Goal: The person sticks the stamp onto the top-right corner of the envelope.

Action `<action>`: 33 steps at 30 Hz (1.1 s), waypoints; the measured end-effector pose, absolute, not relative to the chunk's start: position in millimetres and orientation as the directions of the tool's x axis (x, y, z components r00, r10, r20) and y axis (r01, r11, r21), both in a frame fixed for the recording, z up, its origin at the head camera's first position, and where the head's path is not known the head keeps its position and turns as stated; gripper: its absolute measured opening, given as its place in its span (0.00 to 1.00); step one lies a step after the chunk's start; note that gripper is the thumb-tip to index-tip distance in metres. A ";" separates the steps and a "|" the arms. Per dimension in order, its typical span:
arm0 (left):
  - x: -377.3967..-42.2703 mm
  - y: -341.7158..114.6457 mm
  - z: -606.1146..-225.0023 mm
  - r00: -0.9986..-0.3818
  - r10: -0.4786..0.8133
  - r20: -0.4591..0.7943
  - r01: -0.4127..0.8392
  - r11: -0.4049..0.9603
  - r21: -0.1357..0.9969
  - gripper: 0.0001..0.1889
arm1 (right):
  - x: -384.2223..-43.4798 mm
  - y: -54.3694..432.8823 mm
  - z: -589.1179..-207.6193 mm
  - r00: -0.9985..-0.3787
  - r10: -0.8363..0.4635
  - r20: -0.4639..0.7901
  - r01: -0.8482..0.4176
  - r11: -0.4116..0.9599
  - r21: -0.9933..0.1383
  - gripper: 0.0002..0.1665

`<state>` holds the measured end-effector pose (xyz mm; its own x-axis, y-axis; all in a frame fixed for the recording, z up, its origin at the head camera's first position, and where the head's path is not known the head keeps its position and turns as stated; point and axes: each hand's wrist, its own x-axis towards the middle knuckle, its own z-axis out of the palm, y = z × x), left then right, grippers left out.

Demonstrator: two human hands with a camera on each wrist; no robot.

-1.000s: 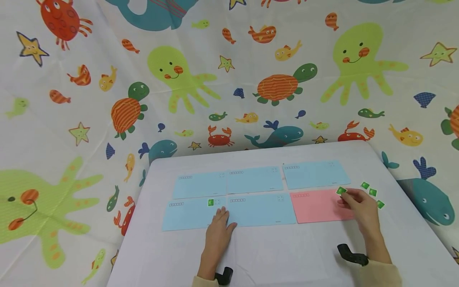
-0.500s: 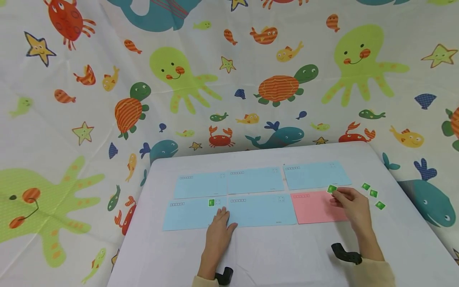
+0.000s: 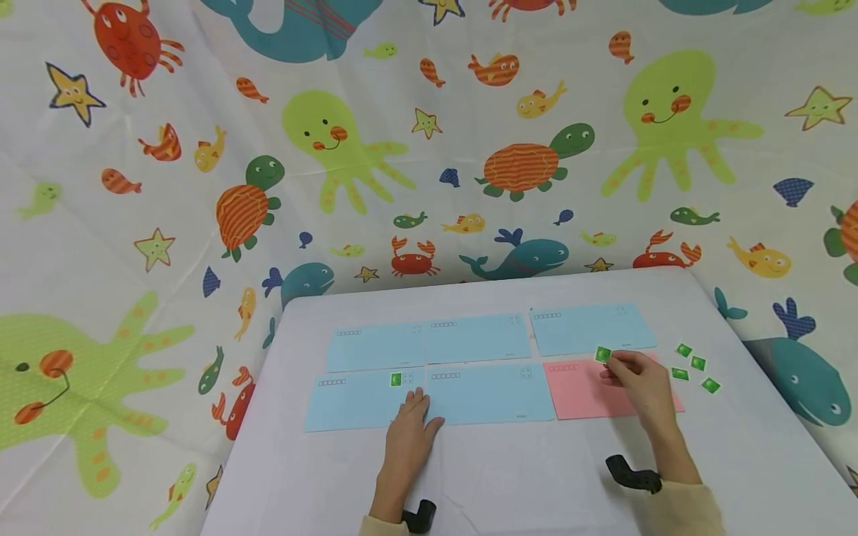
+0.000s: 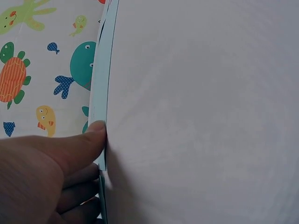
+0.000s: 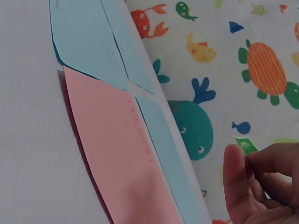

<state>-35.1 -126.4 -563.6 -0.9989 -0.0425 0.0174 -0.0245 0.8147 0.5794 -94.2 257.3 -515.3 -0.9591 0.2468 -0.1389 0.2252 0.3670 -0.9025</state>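
My right hand pinches a small green stamp between thumb and fingers, over the back edge of the pink envelope. In the right wrist view the stamp shows just beyond the thumb tip. My left hand lies with its fingers extended on the front edges of two blue envelopes, the front left one and the front middle one. Another green stamp sits near the top right corner of the front left envelope. From the left wrist, the thumb overlaps the blue envelope's edge.
Several loose green stamps lie on the white table right of the pink envelope. A back row holds three blue envelopes, at left, middle and right. Behind the table hangs a sea-animal curtain.
My right hand has moved left with the pinched stamp, from the pink envelope's right part toward its middle. A loose stamp formerly behind the hand now shows. My left hand stays put.
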 end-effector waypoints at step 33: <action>-34.8 -126.3 -562.7 -0.999 -0.045 0.004 -0.034 0.806 0.591 0.27 | -110.9 197.1 -531.4 -0.970 0.169 -0.178 0.226 0.340 -0.913 0.20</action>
<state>-34.8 -126.3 -562.7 -0.9990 -0.0452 0.0045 -0.0338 0.8060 0.5910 -110.9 197.1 -531.4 -0.9695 0.1689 -0.1776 0.2264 0.3400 -0.9128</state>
